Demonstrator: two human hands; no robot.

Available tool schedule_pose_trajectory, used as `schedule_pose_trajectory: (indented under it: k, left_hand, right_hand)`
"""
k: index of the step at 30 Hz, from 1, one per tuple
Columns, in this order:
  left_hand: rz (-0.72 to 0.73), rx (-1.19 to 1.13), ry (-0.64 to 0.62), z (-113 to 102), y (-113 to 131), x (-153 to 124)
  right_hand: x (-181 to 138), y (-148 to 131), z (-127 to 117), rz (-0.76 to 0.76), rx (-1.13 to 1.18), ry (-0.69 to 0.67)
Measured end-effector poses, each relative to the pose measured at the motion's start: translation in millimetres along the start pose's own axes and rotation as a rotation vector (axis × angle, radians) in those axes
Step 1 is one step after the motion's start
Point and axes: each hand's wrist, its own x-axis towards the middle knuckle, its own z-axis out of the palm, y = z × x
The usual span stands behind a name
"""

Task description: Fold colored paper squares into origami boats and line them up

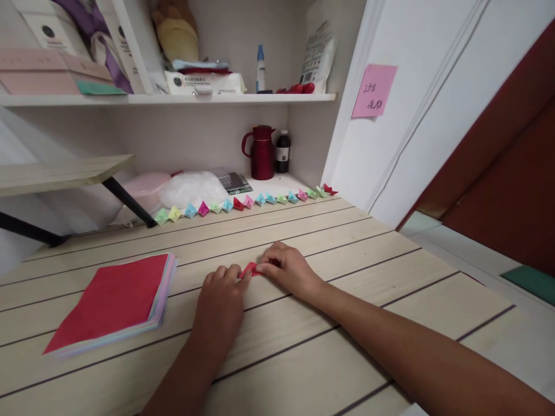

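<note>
On the pale wooden tabletop (303, 358) my left hand (222, 300) and my right hand (288, 268) meet over a small folded piece of red paper (250, 269). Both hands pinch it, fingers curled, pressing it against the wood. Most of the paper is hidden under my fingers. To the left lies a stack of coloured square paper sheets (115, 303) with a red sheet on top. Along the table's far edge runs a row of several small folded paper boats (243, 202) in green, yellow, blue, pink and red.
Behind the table a recess holds a dark red jug (261, 153), a dark bottle (282, 152), a white plastic bag (191, 189) and a pink container (145, 188). A shelf above carries boxes and packets. A pink sticky note (374, 91) hangs on the white door at right.
</note>
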Motion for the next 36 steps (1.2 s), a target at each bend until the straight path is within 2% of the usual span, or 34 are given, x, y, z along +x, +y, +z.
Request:
schedule_pose_trajectory:
  k: [3, 6, 10, 13, 17, 20, 26, 31, 36]
  left_hand:
    - [-0.003, -0.023, 0.010, -1, 1, 0]
    - [-0.007, -0.038, 0.026, 0, 1, 0]
    - [-0.036, -0.091, 0.060, 3, -1, -2]
    - [-0.081, -0.153, 0.090, 6, -4, -3]
    - [-0.153, -0.282, 0.081, 7, -7, -3]
    - [-0.176, -0.374, 0.073, 5, -10, -1]
    - [-0.217, -0.475, 0.080, 5, -14, 1]
    - [-0.253, -0.477, 0.071, 11, -18, 3]
    - [-0.237, -0.438, 0.092, 15, -21, 11]
  right_hand:
    - [4, -7, 6, 0.087, -0.179, -0.003]
    - [10, -8, 6, 0.093, -0.286, -0.077]
    - [16, 0, 2, 0.104, -0.206, -0.173]
    - [15, 6, 2, 0.102, -0.162, -0.145]
    - [7, 7, 3, 0.055, -0.120, -0.075]
    - [3, 3, 0, -0.009, -0.095, -0.106]
    - [6, -2, 6, -0.193, -0.402, -0.130]
    - [11, 0, 13, -0.206, -0.497, -0.102]
    - [13, 2, 11, -0.188, -0.438, -0.104]
